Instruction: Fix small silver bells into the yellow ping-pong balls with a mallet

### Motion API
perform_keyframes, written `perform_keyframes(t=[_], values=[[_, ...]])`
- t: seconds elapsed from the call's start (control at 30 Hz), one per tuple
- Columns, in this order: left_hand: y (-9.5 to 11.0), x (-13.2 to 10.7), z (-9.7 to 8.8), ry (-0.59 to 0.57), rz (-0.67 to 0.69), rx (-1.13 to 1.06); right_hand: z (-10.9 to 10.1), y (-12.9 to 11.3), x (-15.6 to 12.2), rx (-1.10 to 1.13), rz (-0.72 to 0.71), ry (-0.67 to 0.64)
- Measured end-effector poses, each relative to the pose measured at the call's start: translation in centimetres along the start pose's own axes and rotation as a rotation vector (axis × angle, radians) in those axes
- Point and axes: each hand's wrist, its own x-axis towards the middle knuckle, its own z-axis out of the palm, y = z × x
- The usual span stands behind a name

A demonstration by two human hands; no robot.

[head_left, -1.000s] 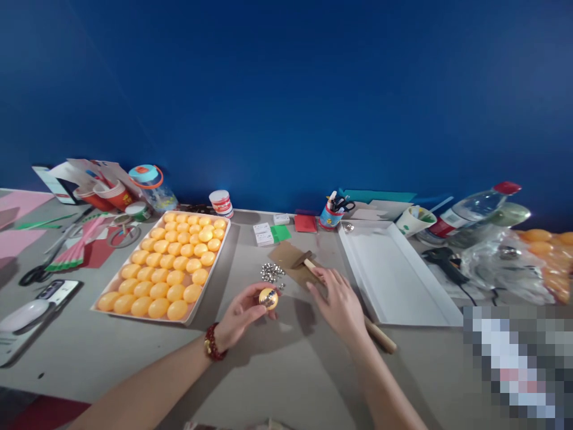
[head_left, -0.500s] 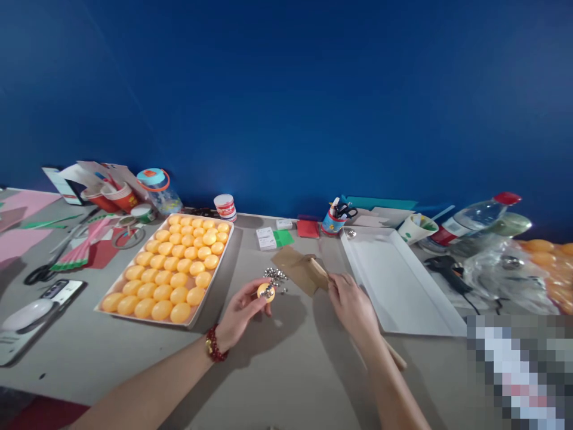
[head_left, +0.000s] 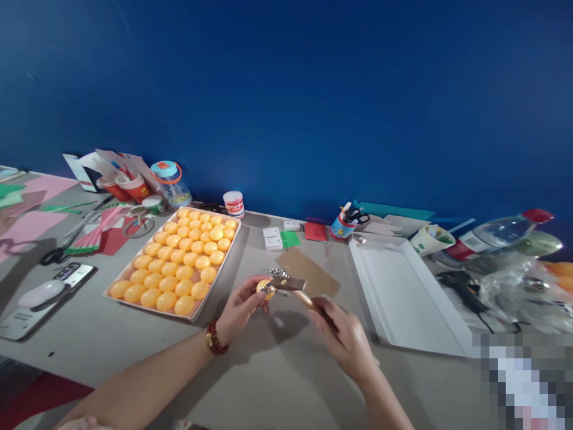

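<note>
My left hand (head_left: 242, 307) pinches a small orange ball (head_left: 265, 289) with a shiny metal piece on top, held just above the grey table. My right hand (head_left: 342, 334) is wrapped round the wooden handle of a small hammer (head_left: 293, 288), whose dark head sits right beside the ball. A heap of small silver metal pieces (head_left: 278, 273) lies just behind the ball. A brown cardboard sheet (head_left: 313, 273) lies flat behind the hammer. A red bead bracelet circles my left wrist.
A tray of several orange balls (head_left: 179, 263) stands to the left. An empty white tray (head_left: 403, 292) lies to the right. A cup with scissors (head_left: 342, 224), small boxes, a jar, a bottle (head_left: 496, 230), a glue gun (head_left: 461, 283) and a phone (head_left: 67, 278) crowd the edges.
My right hand has picked up the hammer from the cardboard and swung its head leftward to the ball. The left hand stays put with the ball. The camera has shifted slightly.
</note>
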Motion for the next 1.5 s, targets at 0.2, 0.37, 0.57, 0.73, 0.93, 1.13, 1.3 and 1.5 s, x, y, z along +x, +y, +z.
perform_keyframes(t=[0.2,0.37,0.57,0.73,0.93,1.13,1.3,1.5], values=[[0.3,0.0,0.1,0.024,-0.006,-0.059,0.2,0.2,0.2,-0.037,-0.001,-0.045],[0.8,0.0,0.3,0.03,-0.006,-0.068,0.4,0.4,0.2,-0.033,0.015,-0.043],[0.6,0.1,0.1,0.063,-0.028,-0.057,0.8,0.3,0.1,-0.04,0.009,-0.051],[0.4,0.1,-0.1,0.051,-0.035,-0.066,1.0,0.0,0.1,-0.03,0.007,-0.015],[0.2,-0.1,-0.2,0.05,-0.031,-0.075,1.0,0.1,0.1,-0.03,0.013,0.009],[0.4,-0.1,-0.2,0.035,-0.039,-0.052,1.1,0.1,0.1,-0.029,0.02,-0.026],[0.6,-0.1,-0.1,0.033,-0.023,-0.042,1.1,0.0,0.1,-0.024,0.027,-0.021],[0.9,-0.2,0.2,0.028,-0.014,-0.056,1.0,0.0,0.1,-0.031,0.016,0.009]])
